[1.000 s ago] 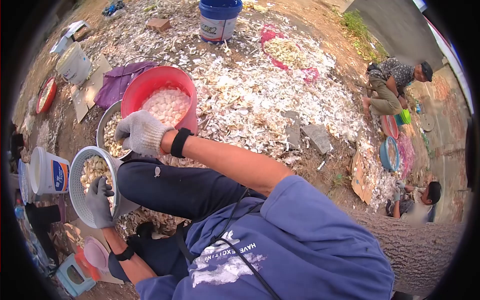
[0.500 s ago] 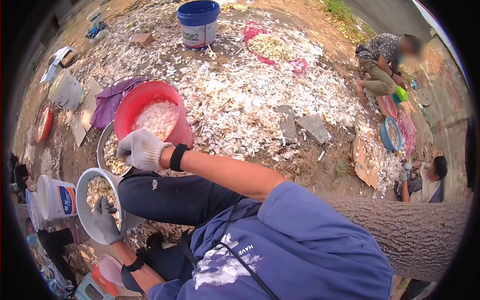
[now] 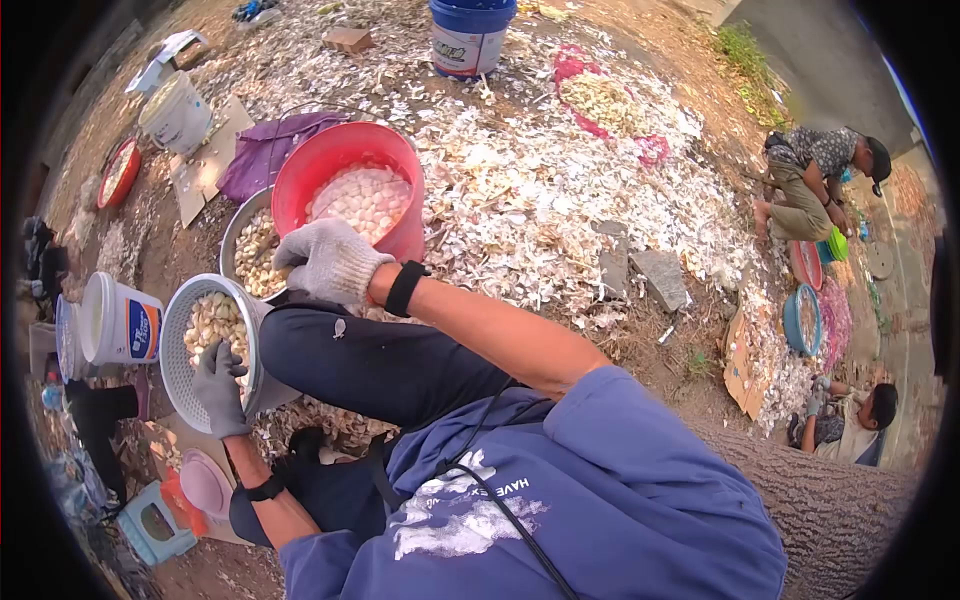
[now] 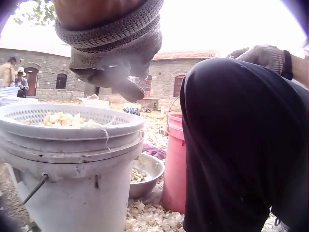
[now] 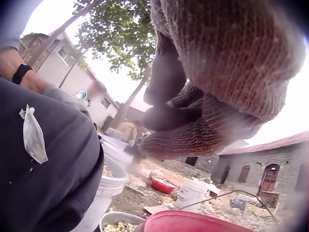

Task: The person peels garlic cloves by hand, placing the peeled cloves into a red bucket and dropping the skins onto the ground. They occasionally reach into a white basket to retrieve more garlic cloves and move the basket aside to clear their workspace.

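Left hand (image 3: 220, 385) in a dark grey knit glove rests on the near rim of the white perforated plastic strainer basket (image 3: 178, 365), fingers loosely bent over the pile of pale garlic cloves (image 3: 213, 322) inside; not clearly gripping any clove, wrist view too blurred to tell. The basket sits in the top of a white plastic bucket (image 4: 79, 203), just left of the person's raised dark-trousered knee (image 3: 370, 365).

Right hand (image 3: 328, 262) in a light grey knit glove hangs above the knee, fingers curled in towards the palm; right wrist view is close and blurred, probably nothing held, cannot tell for sure. Just beyond it stands the red plastic bucket (image 3: 330, 160) of peeled white cloves, touching a round metal bowl (image 3: 236, 232) of unpeeled cloves on its left.

Garlic skins (image 3: 540, 190) cover the ground. Blue-rimmed white bucket (image 3: 468, 35) further off.
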{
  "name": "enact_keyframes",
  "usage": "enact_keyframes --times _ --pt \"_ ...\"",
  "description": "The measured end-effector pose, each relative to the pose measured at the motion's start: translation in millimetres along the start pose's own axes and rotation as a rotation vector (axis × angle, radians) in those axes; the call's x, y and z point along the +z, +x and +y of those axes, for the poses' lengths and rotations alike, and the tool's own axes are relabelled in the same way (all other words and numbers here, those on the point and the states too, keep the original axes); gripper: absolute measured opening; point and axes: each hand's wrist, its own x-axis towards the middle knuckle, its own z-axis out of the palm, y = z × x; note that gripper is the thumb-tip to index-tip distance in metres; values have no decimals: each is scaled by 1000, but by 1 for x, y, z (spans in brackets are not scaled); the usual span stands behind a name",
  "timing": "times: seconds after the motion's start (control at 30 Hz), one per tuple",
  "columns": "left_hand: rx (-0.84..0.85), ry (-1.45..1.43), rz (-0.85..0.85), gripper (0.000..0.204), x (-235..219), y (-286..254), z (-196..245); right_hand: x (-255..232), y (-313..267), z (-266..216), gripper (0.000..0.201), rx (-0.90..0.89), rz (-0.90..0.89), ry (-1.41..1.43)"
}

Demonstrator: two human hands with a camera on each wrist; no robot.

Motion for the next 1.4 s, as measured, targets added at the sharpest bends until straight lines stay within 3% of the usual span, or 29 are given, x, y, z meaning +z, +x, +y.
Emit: enact_keyframes --times 0.1,0.17,0.2,0.23,0.33,0.37,0.43,0.57,1.07,1.23,1.4 --pt "-42 22 18 32 -8 -21 36 13 7 -14 30 122 -103 156" --pt "-31 -114 10 30 -17 -33 40 26 15 -28 29 146 -183 172" --pt "-6 18 6 30 -23 -36 39 36 19 -33 29 129 -229 185" --pt "124 146 29 30 -28 -40 38 44 25 -37 29 116 -260 182" --pt "165 231 51 28 -43 -62 47 75 32 -51 30 213 -350 253" --pt "129 227 84 28 -48 -68 46 84 33 -53 32 185 -383 295" --pt "258 305 123 26 -59 -79 49 101 32 -64 33 173 -460 294" --pt "238 243 126 24 -69 -90 45 129 27 -78 35 146 -552 216" --pt "459 342 170 28 -68 -96 32 152 17 -73 30 92 -581 128" --pt "439 441 148 30 -66 -99 34 151 14 -75 26 -167 -547 -88" --pt "382 474 102 28 -64 -102 35 149 13 -73 26 -246 -587 -177"
